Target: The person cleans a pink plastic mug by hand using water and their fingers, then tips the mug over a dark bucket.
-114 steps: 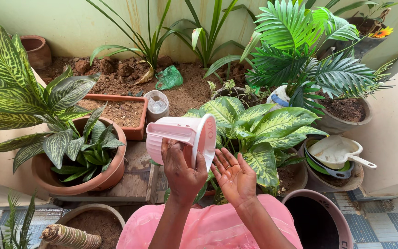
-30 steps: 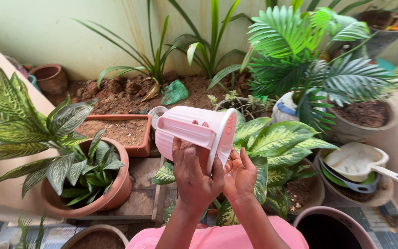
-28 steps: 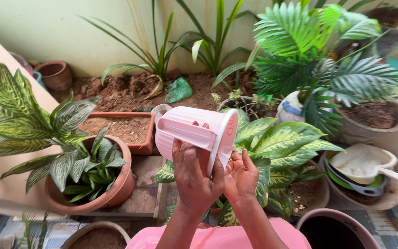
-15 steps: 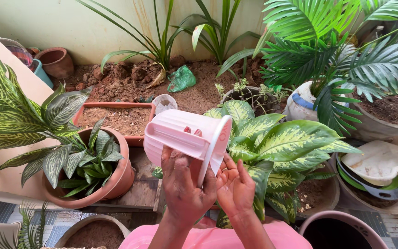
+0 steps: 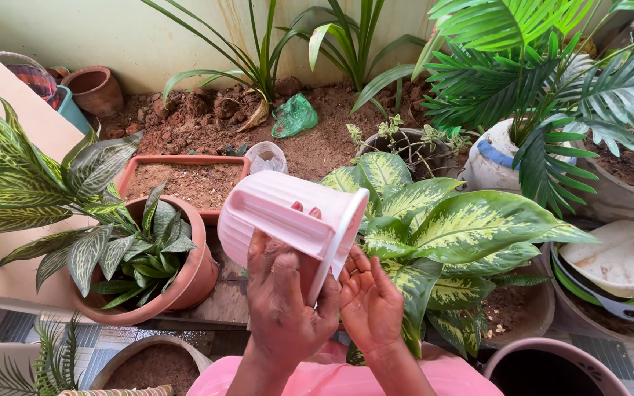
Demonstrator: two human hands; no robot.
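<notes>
My left hand (image 5: 285, 297) grips a ribbed pale pink plastic jug (image 5: 277, 213) by its handle, tipped on its side with the mouth toward the right. My right hand (image 5: 370, 301) is cupped, palm up, just under the jug's rim, fingers apart and holding nothing I can see. Both hands hover over a potted plant with large yellow-green speckled leaves (image 5: 464, 224). Pink cloth (image 5: 332, 370) shows at the bottom edge.
A terracotta pot with striped leaves (image 5: 185, 282) stands left, behind it a rectangular terracotta planter (image 5: 185, 160) of soil. A clear plastic cup (image 5: 267, 155) and green bag (image 5: 293, 116) lie on the soil bed. Palm in a white pot (image 5: 493, 165), stacked dishes (image 5: 625, 268), dark bucket (image 5: 552, 367) right.
The view has shifted; the jug and both hands sit a little lower and further left in the frame. The jug stays tipped, the right hand still cupped under its rim.
</notes>
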